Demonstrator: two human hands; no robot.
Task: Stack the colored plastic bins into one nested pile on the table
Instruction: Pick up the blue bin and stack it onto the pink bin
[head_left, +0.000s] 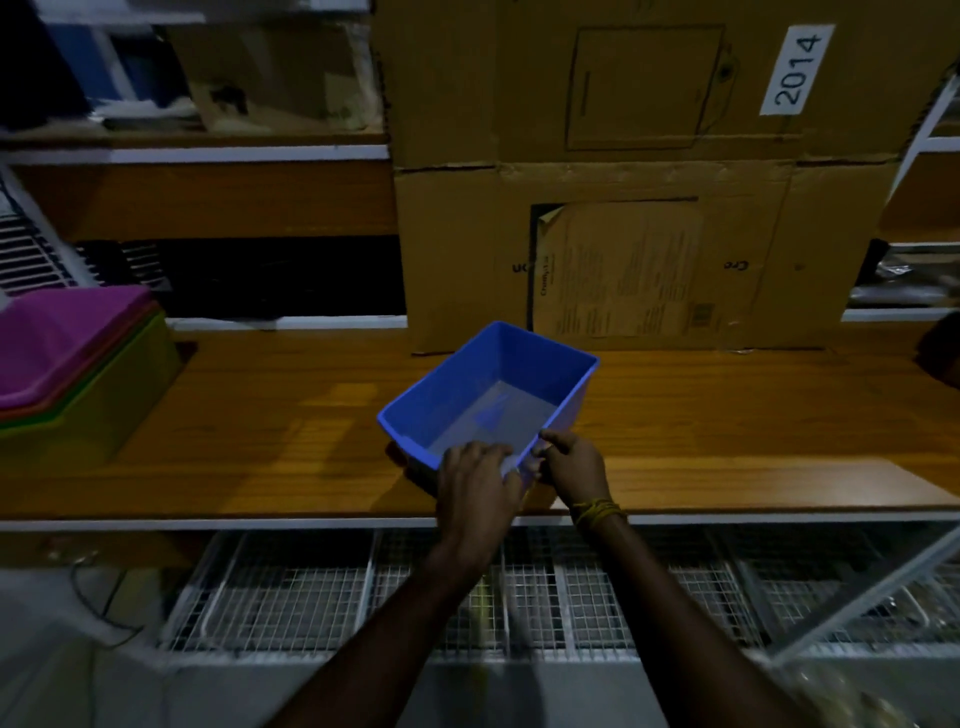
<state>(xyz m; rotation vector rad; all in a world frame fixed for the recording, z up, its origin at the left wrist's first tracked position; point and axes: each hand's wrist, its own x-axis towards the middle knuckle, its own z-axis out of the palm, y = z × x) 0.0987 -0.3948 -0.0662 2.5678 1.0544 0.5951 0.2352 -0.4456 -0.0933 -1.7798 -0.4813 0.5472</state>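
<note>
Two stacked cardboard boxes (639, 208) stand at the far edge of the wooden table (260, 415), directly behind the blue bin; the upper box carries a white label reading "2014" (797, 69). Well to the left of the blue bin, at the table's left end, sits a nested pile of bins (78, 364): a purple bin (67, 338) on top, a red one beneath it, then green ones below. Wire mesh baskets (311, 587) hang under the table's near edge, below the blue bin.

The blue bin (488, 395) is open side up near the middle of the table, turned at an angle to the table's edge; whether its base rests flat on the wood cannot be told.

The left hand (478, 483) grips the bin's near corner, fingers curled over the rim into the interior. The right hand (571, 462) pinches the adjacent rim of the same corner, just beside the left hand. A yellow thread band (597, 509) circles the right wrist.
</note>
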